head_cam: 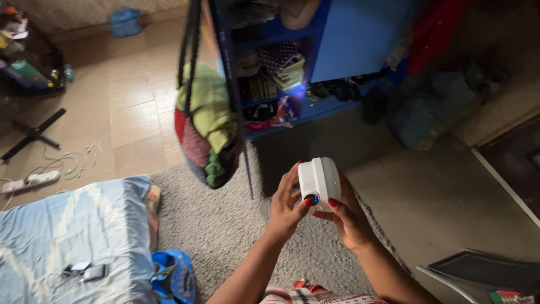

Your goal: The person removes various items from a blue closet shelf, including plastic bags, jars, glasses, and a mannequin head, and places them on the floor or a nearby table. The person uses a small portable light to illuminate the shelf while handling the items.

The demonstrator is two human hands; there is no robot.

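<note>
I hold a small white boxy device (319,180) with both hands in the middle of the view. A small blue light glows on its near face. My left hand (287,207) grips its left side, thumb by the blue light. My right hand (347,217) cups it from the right and below. Both hands have red-painted nails. Under them lies a grey shaggy rug (225,225).
A blue open shelf unit (337,39) stuffed with clothes and books stands ahead. A mesh bag (205,129) of clothes hangs at its left. A light blue pillow (67,236) with a phone on it lies at lower left, a power strip (31,181) beyond.
</note>
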